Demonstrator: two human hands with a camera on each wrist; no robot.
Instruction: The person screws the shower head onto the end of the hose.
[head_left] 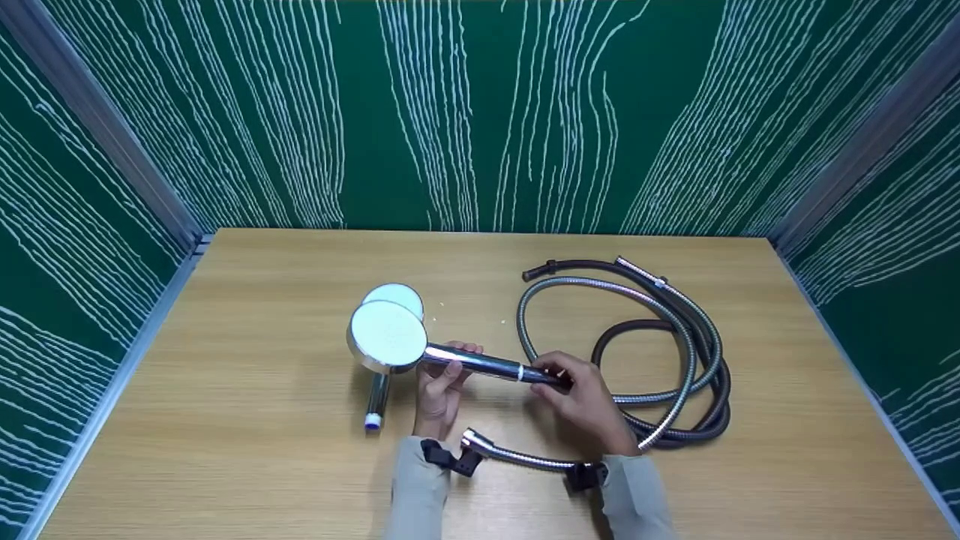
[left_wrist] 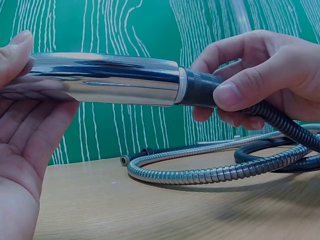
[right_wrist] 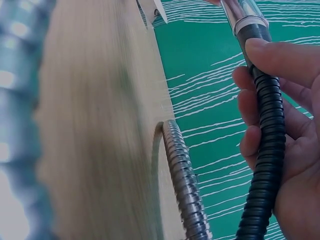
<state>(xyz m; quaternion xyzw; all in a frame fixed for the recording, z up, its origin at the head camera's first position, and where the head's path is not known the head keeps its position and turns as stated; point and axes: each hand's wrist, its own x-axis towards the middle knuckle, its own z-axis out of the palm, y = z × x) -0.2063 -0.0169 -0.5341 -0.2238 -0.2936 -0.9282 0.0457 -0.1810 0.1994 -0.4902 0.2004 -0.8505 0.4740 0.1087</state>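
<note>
Soft light, glare on chrome handle (left_wrist: 120,80), faint shadows on tabletop (head_left: 247,442), nearest silver hose (right_wrist: 20,115) blurred

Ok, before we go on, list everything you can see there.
Table: one, light wood, across the lower view
Held shower head: one, silver with pale face, raised above the table
Second shower head: one, silver with pale face, on the table, partly hidden by the held one
Silver hose: one, coiled on the table's right
Black hose: one, coiled with it, one end at the held shower head
Walls: three, green with white lines, behind and either side
Corner posts: two, grey, back corners
Sleeves: two, pale grey, lower middle
Wrist cameras: two, black, on the wrists
Left hand: one, bare, holding the held shower head
Right hand: one, bare, gripping the black hose's end
</note>
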